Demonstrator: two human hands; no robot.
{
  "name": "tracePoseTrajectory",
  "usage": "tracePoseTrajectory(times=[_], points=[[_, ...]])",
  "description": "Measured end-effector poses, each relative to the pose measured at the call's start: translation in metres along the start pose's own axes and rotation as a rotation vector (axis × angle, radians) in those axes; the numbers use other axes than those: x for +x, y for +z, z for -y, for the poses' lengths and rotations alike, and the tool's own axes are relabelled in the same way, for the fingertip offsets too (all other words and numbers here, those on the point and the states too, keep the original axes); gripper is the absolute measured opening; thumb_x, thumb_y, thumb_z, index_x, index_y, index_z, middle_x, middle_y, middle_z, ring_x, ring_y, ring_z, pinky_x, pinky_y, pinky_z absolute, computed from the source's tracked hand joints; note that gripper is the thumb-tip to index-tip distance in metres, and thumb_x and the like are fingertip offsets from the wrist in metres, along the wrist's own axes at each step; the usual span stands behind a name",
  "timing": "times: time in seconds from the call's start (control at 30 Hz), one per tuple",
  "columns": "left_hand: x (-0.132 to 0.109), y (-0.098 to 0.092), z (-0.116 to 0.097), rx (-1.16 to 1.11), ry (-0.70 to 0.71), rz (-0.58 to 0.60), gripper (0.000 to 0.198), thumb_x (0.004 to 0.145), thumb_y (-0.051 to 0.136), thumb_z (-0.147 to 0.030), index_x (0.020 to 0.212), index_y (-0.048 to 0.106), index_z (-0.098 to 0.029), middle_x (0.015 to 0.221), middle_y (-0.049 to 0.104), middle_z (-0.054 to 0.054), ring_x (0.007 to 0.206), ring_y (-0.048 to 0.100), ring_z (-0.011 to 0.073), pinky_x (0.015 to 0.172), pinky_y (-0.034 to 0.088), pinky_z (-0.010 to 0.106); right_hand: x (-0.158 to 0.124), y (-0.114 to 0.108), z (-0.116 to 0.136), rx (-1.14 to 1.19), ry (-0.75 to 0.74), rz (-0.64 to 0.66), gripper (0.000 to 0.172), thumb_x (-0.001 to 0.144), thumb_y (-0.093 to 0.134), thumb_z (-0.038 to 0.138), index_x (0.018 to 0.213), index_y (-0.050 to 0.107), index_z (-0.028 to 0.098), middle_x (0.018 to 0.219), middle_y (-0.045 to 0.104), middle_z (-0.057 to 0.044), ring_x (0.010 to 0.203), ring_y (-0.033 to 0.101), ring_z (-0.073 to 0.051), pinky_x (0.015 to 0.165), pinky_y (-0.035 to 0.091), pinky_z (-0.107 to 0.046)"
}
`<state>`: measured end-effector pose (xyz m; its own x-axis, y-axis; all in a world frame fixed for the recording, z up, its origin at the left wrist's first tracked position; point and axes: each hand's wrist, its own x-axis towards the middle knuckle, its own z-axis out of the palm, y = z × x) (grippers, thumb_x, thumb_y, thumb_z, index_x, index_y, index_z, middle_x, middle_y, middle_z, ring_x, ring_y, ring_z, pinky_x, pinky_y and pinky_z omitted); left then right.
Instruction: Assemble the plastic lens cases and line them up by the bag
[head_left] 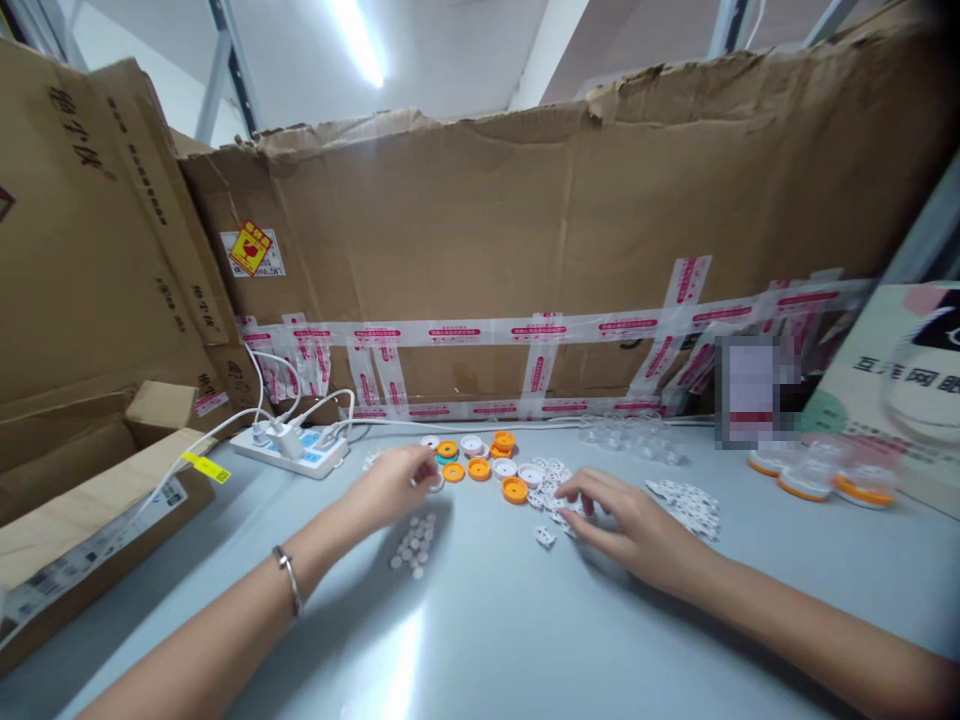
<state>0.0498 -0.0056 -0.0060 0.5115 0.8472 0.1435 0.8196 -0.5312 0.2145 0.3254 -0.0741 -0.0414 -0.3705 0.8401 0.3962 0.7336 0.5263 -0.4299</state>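
My left hand [395,487] is closed in a pinch at the left end of a cluster of round parts. A white ring [438,483] shows at its fingertips. Several orange rings [478,469] and white rings [505,468] lie in that cluster. Small white discs [413,545] are heaped just below my left hand. My right hand [626,522] reaches over a pile of small white plastic pieces [551,475], thumb and index finger apart. One loose white piece [544,537] lies left of its thumb. Whether its fingertips touch any piece is hard to see.
A white power strip [292,452] with plugged cables lies back left, beside an open carton [112,510]. Clear plastic parts [634,437] stand at the back. Another white pile [686,508] and clear-topped orange parts [814,475] are on the right. Tall cardboard [465,240] walls the back.
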Motion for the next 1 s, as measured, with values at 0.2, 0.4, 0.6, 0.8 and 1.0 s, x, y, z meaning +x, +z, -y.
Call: tracePoseTrajectory(times=[0.2, 0.4, 0.6, 0.8, 1.0], points=[[-0.014, 0.035, -0.051, -0.16, 0.217, 0.012, 0.009, 0.078, 0.052, -0.011, 0.077, 0.06, -0.016, 0.076, 0.063, 0.003, 0.069, 0.058, 0.0152, 0.063, 0.044, 0.024, -0.003, 0.015, 0.011, 0.107, 0.034, 0.051, 0.01, 0.083, 0.048, 0.02, 0.088, 0.057, 0.02, 0.082, 0.06, -0.003, 0.068, 0.055, -0.015, 0.063, 0.046, -0.027], [-0.01, 0.049, -0.053, -0.223, 0.266, 0.007, 0.008, 0.074, 0.056, -0.009, 0.074, 0.061, -0.014, 0.071, 0.061, 0.003, 0.062, 0.055, 0.0139, 0.057, 0.042, 0.021, -0.005, 0.021, 0.009, 0.063, 0.038, 0.057, 0.008, 0.082, 0.05, 0.018, 0.086, 0.057, 0.02, 0.083, 0.059, -0.004, 0.077, 0.057, -0.018, 0.068, 0.047, -0.029], [-0.013, 0.055, -0.058, -0.293, 0.299, -0.003, 0.007, 0.077, 0.058, -0.013, 0.082, 0.062, -0.016, 0.075, 0.061, 0.002, 0.062, 0.056, 0.0121, 0.058, 0.044, 0.02, -0.005, 0.026, 0.006, 0.039, 0.004, 0.062, 0.008, 0.083, 0.051, 0.017, 0.085, 0.057, 0.021, 0.085, 0.058, -0.005, 0.081, 0.057, -0.019, 0.07, 0.047, -0.031], [-0.005, 0.034, -0.033, -0.114, 0.184, -0.158, 0.007, 0.083, 0.053, -0.016, 0.085, 0.059, -0.016, 0.081, 0.061, 0.004, 0.072, 0.058, 0.0158, 0.066, 0.046, 0.026, -0.008, 0.026, 0.0, 0.023, -0.004, 0.021, 0.012, 0.083, 0.048, 0.015, 0.079, 0.057, 0.021, 0.082, 0.059, -0.005, 0.079, 0.057, -0.019, 0.07, 0.047, -0.032], [0.004, 0.03, 0.006, 0.028, 0.093, -0.148, 0.011, 0.078, 0.052, -0.009, 0.08, 0.061, -0.015, 0.084, 0.06, 0.008, 0.08, 0.058, 0.0215, 0.071, 0.045, 0.031, -0.008, 0.024, -0.004, -0.019, 0.039, -0.027, 0.01, 0.081, 0.051, 0.016, 0.078, 0.058, 0.022, 0.081, 0.059, -0.004, 0.078, 0.058, -0.02, 0.069, 0.048, -0.032]])
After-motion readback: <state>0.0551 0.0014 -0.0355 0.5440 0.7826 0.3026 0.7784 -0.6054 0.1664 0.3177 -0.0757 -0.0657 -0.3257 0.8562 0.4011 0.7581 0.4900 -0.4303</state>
